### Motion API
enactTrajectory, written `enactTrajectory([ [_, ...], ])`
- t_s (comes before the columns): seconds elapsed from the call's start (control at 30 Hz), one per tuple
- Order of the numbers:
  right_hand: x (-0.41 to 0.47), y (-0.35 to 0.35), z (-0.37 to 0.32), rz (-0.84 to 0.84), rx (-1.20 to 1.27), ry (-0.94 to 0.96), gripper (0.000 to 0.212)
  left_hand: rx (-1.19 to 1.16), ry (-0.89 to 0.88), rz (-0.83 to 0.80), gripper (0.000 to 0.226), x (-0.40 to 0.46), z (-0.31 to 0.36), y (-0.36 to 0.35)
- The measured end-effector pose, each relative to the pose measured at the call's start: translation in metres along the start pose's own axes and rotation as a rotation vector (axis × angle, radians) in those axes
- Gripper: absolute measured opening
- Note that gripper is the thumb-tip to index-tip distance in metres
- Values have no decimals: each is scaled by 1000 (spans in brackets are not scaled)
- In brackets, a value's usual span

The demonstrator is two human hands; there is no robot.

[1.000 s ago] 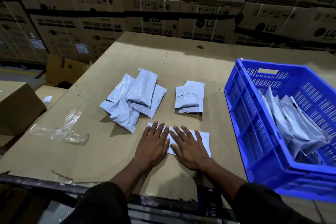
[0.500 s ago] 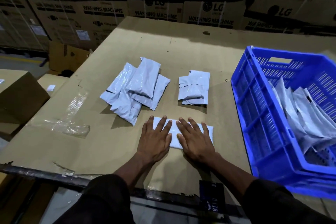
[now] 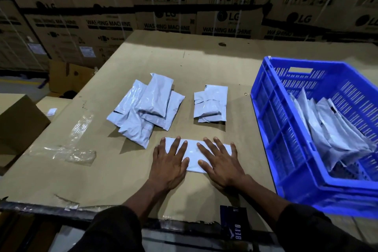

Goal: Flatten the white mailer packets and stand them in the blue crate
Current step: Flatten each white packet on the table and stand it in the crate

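Packet mostly under both hands | crate right side cropped

This is looking like a warehouse packing station. Stacked cartons printed "LG" and "WASHING MACHINE" are filling the back wall, strapped and labelled. A cardboard-covered counter is serving as the work surface, with a blue crate sitting on it and loose boxes lying on the floor at left.
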State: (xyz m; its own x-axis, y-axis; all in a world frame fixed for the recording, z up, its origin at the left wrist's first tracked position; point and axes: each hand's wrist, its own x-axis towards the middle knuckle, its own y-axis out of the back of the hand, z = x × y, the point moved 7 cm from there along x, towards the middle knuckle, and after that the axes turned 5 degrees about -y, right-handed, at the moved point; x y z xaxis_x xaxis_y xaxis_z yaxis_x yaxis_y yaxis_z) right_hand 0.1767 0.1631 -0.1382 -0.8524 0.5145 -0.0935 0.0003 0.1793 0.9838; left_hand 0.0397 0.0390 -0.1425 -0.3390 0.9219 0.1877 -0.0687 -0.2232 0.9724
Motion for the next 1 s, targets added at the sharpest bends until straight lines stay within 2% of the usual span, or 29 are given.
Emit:
enactTrajectory([
  [0.1,-1,1,3,-35,-11,4,64,-6,7,-15,58,2,3,2],
  [0.27,-11,1,-9,16,-25,103,77,-6,24,-9,59,-2,0,3],
  [0.37,-8,5,-9,12,-4,102,75,-20,23,19,66,-8,2,5],
  [0.53,-10,17,-7,45,59,68,69,-65,-104,96,80,-17,16,14],
  [0.67,-12,25,-12,40,111,74,53,-38,-60,161,57,-16,9,14],
  [0.77,-20,26,-19,66,80,177,55,18,-34,262,45,-19,7,20],
  [0.87,-34,21,-34,130,-48,368,58,68,-46,344,42,-19,8,27],
  [0.93,-39,25,-40,181,-65,474,67,83,-38,384,45,-20,10,32],
  [1.0,-37,39,-40,211,-3,456,77,91,1,442,50,-23,11,40],
])
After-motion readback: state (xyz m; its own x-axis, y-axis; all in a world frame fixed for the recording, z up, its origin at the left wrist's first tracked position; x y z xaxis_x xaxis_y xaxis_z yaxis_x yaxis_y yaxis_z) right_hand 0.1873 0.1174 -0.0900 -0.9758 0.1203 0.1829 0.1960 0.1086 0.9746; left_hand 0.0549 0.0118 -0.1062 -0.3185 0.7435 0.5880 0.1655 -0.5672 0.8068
